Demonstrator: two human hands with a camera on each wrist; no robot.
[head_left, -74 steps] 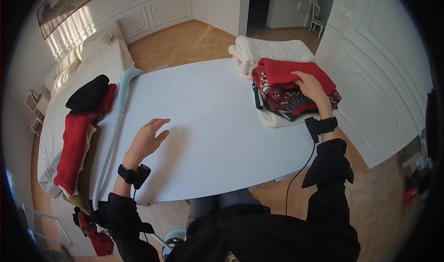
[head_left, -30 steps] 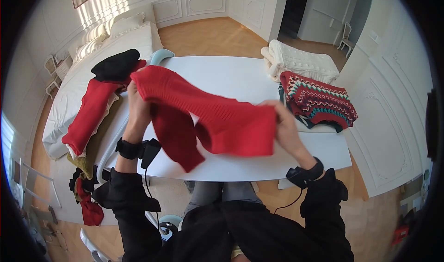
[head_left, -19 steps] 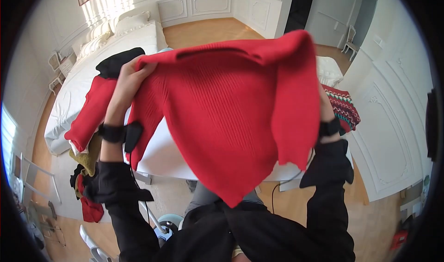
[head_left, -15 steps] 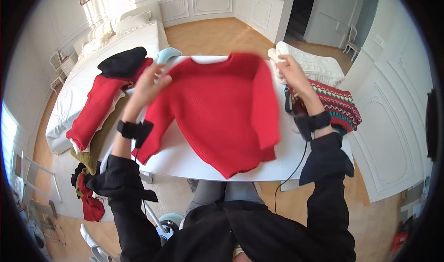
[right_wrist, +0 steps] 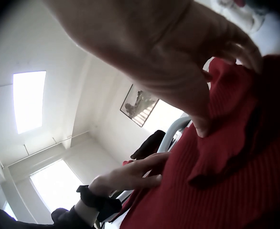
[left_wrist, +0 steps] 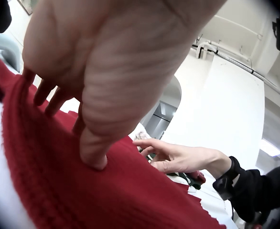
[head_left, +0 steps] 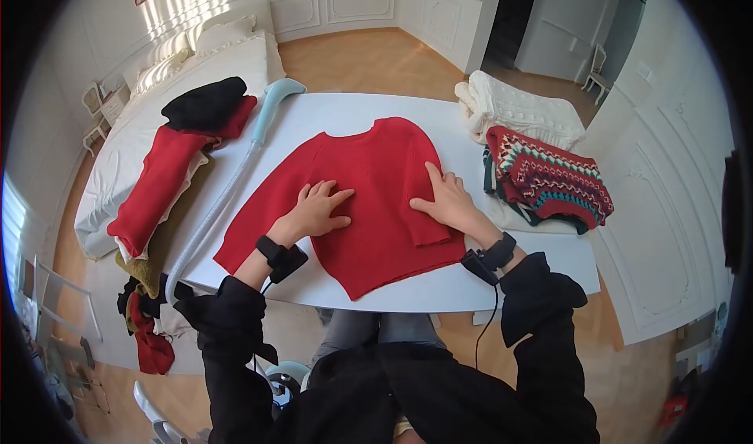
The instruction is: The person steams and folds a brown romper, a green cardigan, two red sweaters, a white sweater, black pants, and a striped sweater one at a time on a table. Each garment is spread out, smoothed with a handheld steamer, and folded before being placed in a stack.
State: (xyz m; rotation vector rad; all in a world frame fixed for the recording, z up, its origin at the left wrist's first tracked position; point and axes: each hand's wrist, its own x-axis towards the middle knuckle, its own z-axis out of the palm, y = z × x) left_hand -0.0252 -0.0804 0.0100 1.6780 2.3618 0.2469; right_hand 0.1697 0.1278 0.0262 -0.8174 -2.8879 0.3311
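Note:
A red knit sweater [head_left: 369, 209] lies spread on the white table [head_left: 314, 114], neckline toward the far side, its right-hand sleeve folded down over the body. My left hand [head_left: 315, 211] rests with spread fingers on its left part. On the sleeve at the right side lies my right hand [head_left: 449, 202], fingers apart. In the left wrist view the thumb and fingertips of the left hand [left_wrist: 106, 62] touch the red knit [left_wrist: 82, 181]. The right wrist view has the right hand [right_wrist: 178, 62] over the ribbed fabric [right_wrist: 226, 191], thumb touching it.
Folded patterned sweaters [head_left: 549, 179] and a white cable knit [head_left: 522, 111] are stacked at the right. A pale blue steamer head [head_left: 271, 111] with its hose lies at the left, beside a pile of red and black clothes [head_left: 161, 185]. Beyond stands a bed [head_left: 118, 169].
The red sweater came off the right stack, was lifted and opened out between both hands, then came down on the table. Both hands let go of its shoulders and moved down onto it.

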